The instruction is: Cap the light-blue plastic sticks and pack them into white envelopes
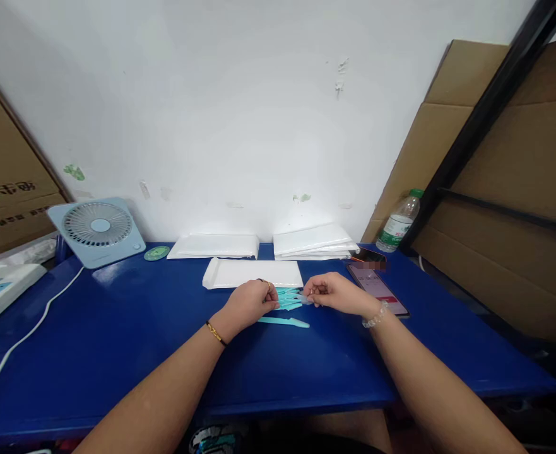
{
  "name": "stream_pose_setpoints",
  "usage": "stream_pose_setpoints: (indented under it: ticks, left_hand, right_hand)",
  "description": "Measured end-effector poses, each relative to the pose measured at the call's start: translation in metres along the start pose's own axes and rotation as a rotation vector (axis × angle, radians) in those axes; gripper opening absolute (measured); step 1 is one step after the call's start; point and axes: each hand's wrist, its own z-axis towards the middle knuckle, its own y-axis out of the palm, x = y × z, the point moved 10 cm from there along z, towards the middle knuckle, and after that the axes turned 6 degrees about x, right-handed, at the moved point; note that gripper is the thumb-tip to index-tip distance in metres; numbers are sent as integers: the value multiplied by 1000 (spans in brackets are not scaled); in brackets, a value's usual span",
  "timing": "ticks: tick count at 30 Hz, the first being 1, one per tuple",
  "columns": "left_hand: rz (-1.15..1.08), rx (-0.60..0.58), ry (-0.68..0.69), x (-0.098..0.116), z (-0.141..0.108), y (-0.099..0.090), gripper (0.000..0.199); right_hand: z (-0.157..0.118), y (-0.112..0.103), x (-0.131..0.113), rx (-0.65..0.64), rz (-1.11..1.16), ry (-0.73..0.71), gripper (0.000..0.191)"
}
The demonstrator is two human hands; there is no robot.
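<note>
A bunch of slim turquoise eyebrow razors (289, 299) lies between my two hands. The thumb and fingers of my left hand (255, 301) are pinched on the handle end of the bunch. At its other end, my right hand (332, 294) has its fingertips closed on a small clear plastic piece (305, 299); whether it is a cap or part of a bag I cannot tell. One single turquoise razor (284, 321) lies on the table just in front of the bunch, partly hidden by my left hand. A white padded mailer (256, 273) lies flat right behind them.
Stacked white mailers lie along the wall, left (214, 246) and right (313, 242). A phone (377, 290) and a water bottle (397, 224) are to the right. A blue fan (100, 228), a green disc (157, 253) and a power strip (5, 293) with a white cable are left.
</note>
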Motion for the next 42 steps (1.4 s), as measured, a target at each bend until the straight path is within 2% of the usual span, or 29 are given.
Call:
stream_pose_setpoints:
  ticks: [3, 12, 21, 25, 29, 31, 33, 36, 39, 42]
  left_hand:
    - [-12, 6, -8, -2, 0, -1, 15]
    - [-63, -40, -28, -3, -1, 1, 16]
    - [-216, -50, -81, -12, 1, 1, 27]
    - [-298, -65, -69, -8, 0, 3, 29]
    - [-301, -140, -28, 4, -6, 9, 29]
    - [-269, -175, -9, 8, -9, 12, 28]
    - [-215, -180, 7, 9, -10, 13, 27]
    - [-51, -78, 29, 6, -7, 3, 22]
    - [101, 28, 46, 4, -4, -7, 18]
    - [160, 13, 55, 5, -3, -5, 15]
  right_hand:
    - [0, -4, -3, 39, -37, -17, 18]
    - [1, 0, -10, 54, 8, -53, 18]
    - [0, -9, -3, 120, 209, 16, 21]
    - [2, 2, -6, 69, 299, 40, 25]
    - [0, 18, -12, -43, 317, 59, 27]
    - [-2, 21, -13, -78, 246, 51, 27]
    - [-2, 11, -13, -19, 90, 0, 22]
    - [-1, -6, -12, 97, -196, -86, 10]
    - [1, -4, -4, 63, -355, -74, 5]
    - [2, 0, 1, 36, -399, -44, 2]
